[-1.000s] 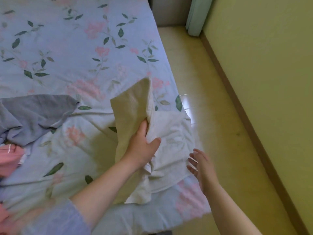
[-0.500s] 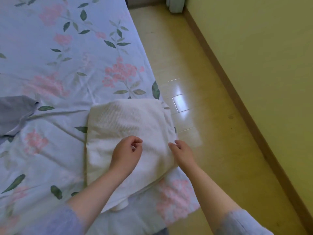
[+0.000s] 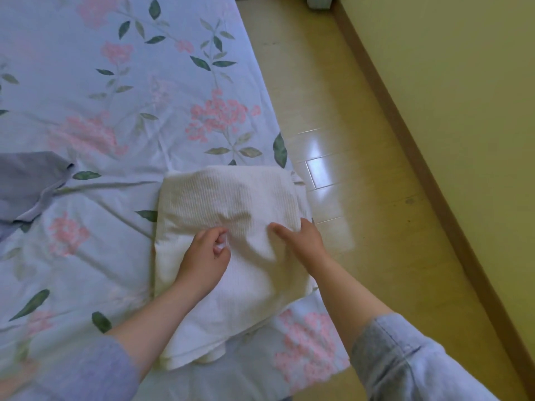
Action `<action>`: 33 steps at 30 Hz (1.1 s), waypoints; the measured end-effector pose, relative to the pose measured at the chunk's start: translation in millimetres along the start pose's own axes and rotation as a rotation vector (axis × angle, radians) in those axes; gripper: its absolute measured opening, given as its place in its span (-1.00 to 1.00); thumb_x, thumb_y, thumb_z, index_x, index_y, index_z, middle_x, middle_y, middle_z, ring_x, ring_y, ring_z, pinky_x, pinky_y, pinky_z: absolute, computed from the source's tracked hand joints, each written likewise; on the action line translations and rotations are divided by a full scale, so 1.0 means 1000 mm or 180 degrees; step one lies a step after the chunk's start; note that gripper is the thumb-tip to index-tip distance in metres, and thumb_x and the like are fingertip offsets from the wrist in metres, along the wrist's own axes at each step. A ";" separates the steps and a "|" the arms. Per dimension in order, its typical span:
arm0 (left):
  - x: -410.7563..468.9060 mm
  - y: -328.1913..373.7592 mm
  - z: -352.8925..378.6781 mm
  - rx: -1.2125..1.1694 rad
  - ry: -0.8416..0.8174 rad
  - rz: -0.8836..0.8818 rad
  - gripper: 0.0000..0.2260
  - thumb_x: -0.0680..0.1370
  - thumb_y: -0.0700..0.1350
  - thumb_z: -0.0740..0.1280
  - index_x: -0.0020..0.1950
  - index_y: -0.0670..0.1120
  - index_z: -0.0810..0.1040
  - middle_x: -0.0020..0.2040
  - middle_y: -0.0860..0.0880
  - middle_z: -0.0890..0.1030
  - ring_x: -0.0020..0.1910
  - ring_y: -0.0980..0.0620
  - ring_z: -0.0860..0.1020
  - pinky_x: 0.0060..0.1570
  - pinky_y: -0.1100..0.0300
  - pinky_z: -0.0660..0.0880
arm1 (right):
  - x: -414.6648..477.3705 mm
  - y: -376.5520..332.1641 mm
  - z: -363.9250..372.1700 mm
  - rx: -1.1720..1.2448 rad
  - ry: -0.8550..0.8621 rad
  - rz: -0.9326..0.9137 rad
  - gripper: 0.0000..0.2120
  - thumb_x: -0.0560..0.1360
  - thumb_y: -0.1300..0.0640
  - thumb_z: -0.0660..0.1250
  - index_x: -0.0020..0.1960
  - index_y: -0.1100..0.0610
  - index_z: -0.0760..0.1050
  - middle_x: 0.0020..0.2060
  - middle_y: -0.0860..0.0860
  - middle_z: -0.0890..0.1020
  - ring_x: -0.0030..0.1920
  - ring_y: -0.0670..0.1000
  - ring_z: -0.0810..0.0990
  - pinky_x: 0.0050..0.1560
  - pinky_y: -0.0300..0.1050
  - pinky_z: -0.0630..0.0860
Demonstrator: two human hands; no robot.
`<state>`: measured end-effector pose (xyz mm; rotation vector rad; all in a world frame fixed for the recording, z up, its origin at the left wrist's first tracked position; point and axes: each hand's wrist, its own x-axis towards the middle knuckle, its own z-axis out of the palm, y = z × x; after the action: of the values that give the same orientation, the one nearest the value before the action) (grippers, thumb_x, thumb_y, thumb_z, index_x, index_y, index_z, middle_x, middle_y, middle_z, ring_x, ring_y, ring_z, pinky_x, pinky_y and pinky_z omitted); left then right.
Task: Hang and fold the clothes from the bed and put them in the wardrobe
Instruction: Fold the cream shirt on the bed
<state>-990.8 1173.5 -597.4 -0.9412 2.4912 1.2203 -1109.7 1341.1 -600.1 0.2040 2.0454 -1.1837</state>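
Note:
A cream ribbed garment (image 3: pixel 231 204) lies folded flat near the right edge of the bed (image 3: pixel 130 82). My left hand (image 3: pixel 207 257) rests on its middle with the fingers curled, pinching a bit of the cloth. My right hand (image 3: pixel 304 238) lies on the garment's right part with straight fingers pressing the fabric down. A grey garment (image 3: pixel 26 183) lies crumpled at the left edge of the view.
The bed has a pale blue sheet with pink flowers and green leaves. To its right runs a glossy tan floor (image 3: pixel 347 169), then a brown skirting board (image 3: pixel 434 183) under a yellow wall (image 3: pixel 463 68).
The cream garment was held up by my left hand, then folded over and laid flat. My right hand has come onto the cloth from its right edge. The view shifted slightly.

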 end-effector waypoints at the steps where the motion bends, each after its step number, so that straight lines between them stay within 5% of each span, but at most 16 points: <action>1: 0.000 0.001 0.000 -0.0036 0.0005 -0.0001 -0.66 0.57 -0.20 0.25 0.34 -0.06 0.47 0.13 0.01 0.47 -0.03 0.08 0.51 0.04 0.27 0.38 | 0.002 -0.003 0.001 0.0151 -0.0148 0.0065 -0.57 0.45 -0.01 0.47 0.23 0.17 0.53 0.09 0.03 0.64 0.11 0.07 0.61 0.19 0.04 0.54; 5: -0.001 0.004 -0.004 -0.0137 0.0085 0.0120 -0.70 0.56 -0.19 0.29 0.29 -0.02 0.50 0.11 0.05 0.50 -0.10 0.23 0.51 -0.10 0.47 0.34 | 0.007 -0.009 -0.012 0.0120 0.0036 -0.0337 -0.87 0.46 0.09 0.47 -0.11 0.15 0.59 -0.25 -0.02 0.68 -0.22 -0.05 0.65 -0.18 -0.16 0.56; 8: 0.003 0.007 -0.009 -0.0047 0.0262 0.0357 -0.75 0.54 -0.17 0.31 0.22 0.00 0.52 0.08 0.08 0.50 -0.08 0.23 0.51 -0.09 0.46 0.37 | 0.015 -0.005 -0.034 0.0142 0.0399 -0.0553 -0.85 0.45 0.12 0.47 -0.26 0.03 0.55 -0.45 -0.17 0.64 -0.40 -0.24 0.60 -0.41 -0.36 0.48; 13: 0.010 -0.013 -0.007 0.0543 0.0281 -0.0033 -0.61 0.54 -0.13 0.36 0.36 -0.13 0.47 0.25 -0.13 0.44 0.25 -0.11 0.43 0.30 0.10 0.34 | 0.028 0.014 -0.029 -0.0362 0.0280 -0.0035 -0.89 0.50 0.06 0.42 -0.06 0.10 0.58 -0.18 0.01 0.65 -0.10 0.08 0.64 -0.04 -0.03 0.56; 17: 0.014 -0.018 -0.006 0.0546 0.0236 0.0081 -0.56 0.54 -0.13 0.36 0.43 -0.10 0.42 0.28 -0.13 0.41 0.30 -0.10 0.39 0.31 0.20 0.23 | 0.035 0.009 -0.025 -0.0405 0.0655 -0.0206 -0.79 0.55 0.01 0.35 -0.04 0.17 0.59 -0.13 0.10 0.66 -0.08 0.15 0.63 -0.06 0.04 0.53; 23: 0.017 -0.035 -0.009 0.0780 0.0507 -0.0002 -0.50 0.46 -0.10 0.47 0.38 -0.11 0.47 0.22 -0.14 0.41 0.26 -0.16 0.39 0.33 0.11 0.24 | 0.041 0.024 -0.016 -0.0940 0.0874 -0.0021 -0.74 0.56 -0.06 0.30 -0.20 0.05 0.36 -0.22 -0.02 0.47 -0.09 0.09 0.48 -0.18 -0.05 0.36; 26: 0.011 -0.043 -0.011 0.0835 0.0607 -0.0166 -0.45 0.41 -0.05 0.52 0.36 -0.11 0.48 0.24 -0.12 0.40 0.29 -0.17 0.34 0.37 0.00 0.26 | 0.036 0.028 -0.010 -0.1114 0.1078 -0.0014 -0.54 0.51 -0.11 0.35 0.26 0.16 0.42 0.13 0.09 0.49 0.17 0.14 0.47 0.11 0.10 0.47; 29: 0.002 -0.048 -0.011 0.1361 0.0283 0.0331 -0.32 0.40 0.03 0.51 0.46 -0.09 0.37 0.42 -0.10 0.30 0.42 -0.14 0.22 0.42 0.04 0.11 | 0.028 0.038 -0.008 -0.0930 0.1040 0.0107 -0.31 0.47 -0.19 0.36 0.44 0.18 0.30 0.30 0.12 0.44 0.30 0.16 0.45 0.26 0.14 0.44; 33: 0.008 -0.032 -0.002 0.1910 0.0043 0.1526 -0.26 0.48 0.10 0.40 0.57 -0.05 0.16 0.60 -0.10 -0.01 0.57 -0.13 -0.07 0.51 -0.16 0.02 | 0.023 0.049 -0.018 -0.0846 0.0884 0.0055 -0.42 0.49 -0.19 0.35 0.34 0.19 0.43 0.21 0.09 0.57 0.18 0.12 0.55 0.04 -0.07 0.46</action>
<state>-976.4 1153.5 -620.1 -0.2088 2.9173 0.4736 -1112.4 1378.2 -644.0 0.2675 2.4131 -0.8996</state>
